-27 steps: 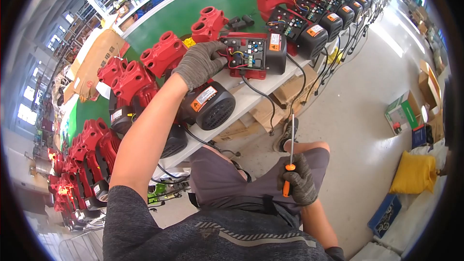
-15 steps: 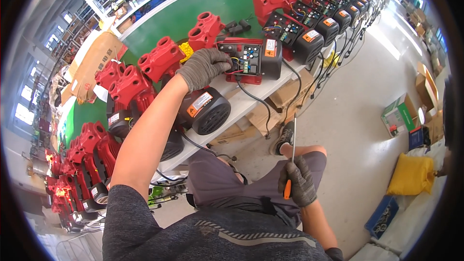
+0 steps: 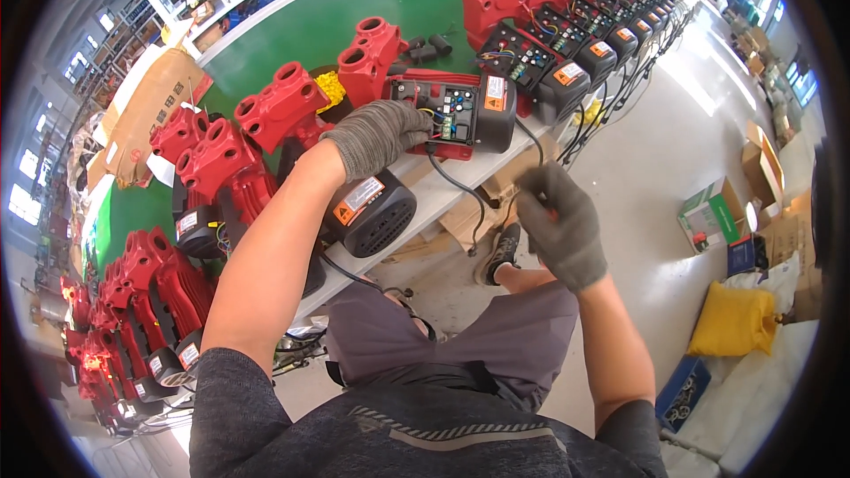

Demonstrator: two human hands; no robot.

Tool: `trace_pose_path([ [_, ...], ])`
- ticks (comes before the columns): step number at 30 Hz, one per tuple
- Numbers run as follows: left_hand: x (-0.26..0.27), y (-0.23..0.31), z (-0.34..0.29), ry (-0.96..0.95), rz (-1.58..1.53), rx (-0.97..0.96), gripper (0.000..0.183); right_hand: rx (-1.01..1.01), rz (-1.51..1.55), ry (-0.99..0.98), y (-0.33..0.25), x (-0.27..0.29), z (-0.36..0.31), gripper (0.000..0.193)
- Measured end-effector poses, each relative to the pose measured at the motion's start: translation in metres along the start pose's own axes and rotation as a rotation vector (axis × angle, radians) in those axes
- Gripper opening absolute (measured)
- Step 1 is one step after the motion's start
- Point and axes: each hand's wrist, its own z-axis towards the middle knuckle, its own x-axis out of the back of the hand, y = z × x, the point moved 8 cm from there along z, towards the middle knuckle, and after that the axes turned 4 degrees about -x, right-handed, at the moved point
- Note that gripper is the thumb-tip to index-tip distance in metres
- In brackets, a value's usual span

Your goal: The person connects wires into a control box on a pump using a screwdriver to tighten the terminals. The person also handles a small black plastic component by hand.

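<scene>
My gloved left hand (image 3: 381,134) reaches over the open control box (image 3: 452,115) of a red-and-black motor pump, its fingers pinched together beside thin coloured wires and a green terminal block (image 3: 446,126). What sits between the fingertips is hidden. Raised off the bench's near side, my gloved right hand (image 3: 567,228) is closed and slightly blurred. A bit of orange-red handle shows in its fingers, from the screwdriver (image 3: 552,213) seen there earlier; the shaft cannot be made out. A black cable (image 3: 462,184) hangs from the box.
More pumps with open boxes (image 3: 531,57) run in a row to the far right. Several red pump bodies (image 3: 279,106) stand to the left, one with a black motor cover (image 3: 376,212) by my left forearm. Cardboard (image 3: 469,221) lies below the bench; cartons (image 3: 713,212) stand on the right.
My right hand has risen from my lap toward the bench, and the screwdriver's shaft no longer shows. My left hand stays at the box wiring, shifted slightly. The view has moved a little.
</scene>
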Motion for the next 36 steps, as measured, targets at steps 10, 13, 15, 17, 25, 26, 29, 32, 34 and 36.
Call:
trace_pose_path([
  [10, 0.001, 0.008, 0.0, 0.023, -0.04, 0.011, 0.023, 0.282, -0.151, 0.036, -0.014, -0.086, 0.081, 0.027],
  [13, -0.001, 0.01, 0.002, -0.005, 0.104, -0.023, 0.02, 0.31, -0.103, 0.046, -0.012, -0.09, 0.084, 0.02],
  [15, 0.002, 0.01, 0.002, -0.013, 0.03, -0.026, 0.02, 0.029, 0.096, -0.036, 0.0, -0.096, 0.083, 0.023],
  [17, 0.0, 0.005, -0.001, -0.009, -0.098, -0.04, 0.019, -0.318, 0.455, -0.145, 0.024, -0.115, 0.072, 0.033],
  [25, -0.004, -0.008, -0.001, 0.01, -0.236, -0.031, 0.019, 0.511, -0.131, 0.309, -0.016, -0.082, 0.054, 0.027],
  [26, -0.004, -0.007, 0.0, 0.014, -0.25, -0.046, 0.019, 0.511, -0.134, 0.31, -0.016, -0.077, 0.06, 0.027],
  [29, -0.003, -0.006, -0.003, 0.001, -0.282, -0.072, 0.021, 0.631, -0.5, 0.183, -0.027, -0.091, 0.065, 0.028],
  [32, -0.011, -0.014, -0.001, 0.021, -0.214, -0.051, 0.022, 0.649, -0.643, 0.095, -0.024, -0.09, 0.072, 0.027],
  [34, -0.002, -0.009, -0.005, 0.039, -0.224, -0.039, 0.021, 0.656, -0.595, 0.062, -0.037, -0.086, 0.075, 0.025],
  [36, -0.003, -0.007, -0.008, 0.018, -0.146, -0.044, 0.02, 0.571, -0.42, -0.052, -0.052, -0.073, 0.083, 0.025],
])
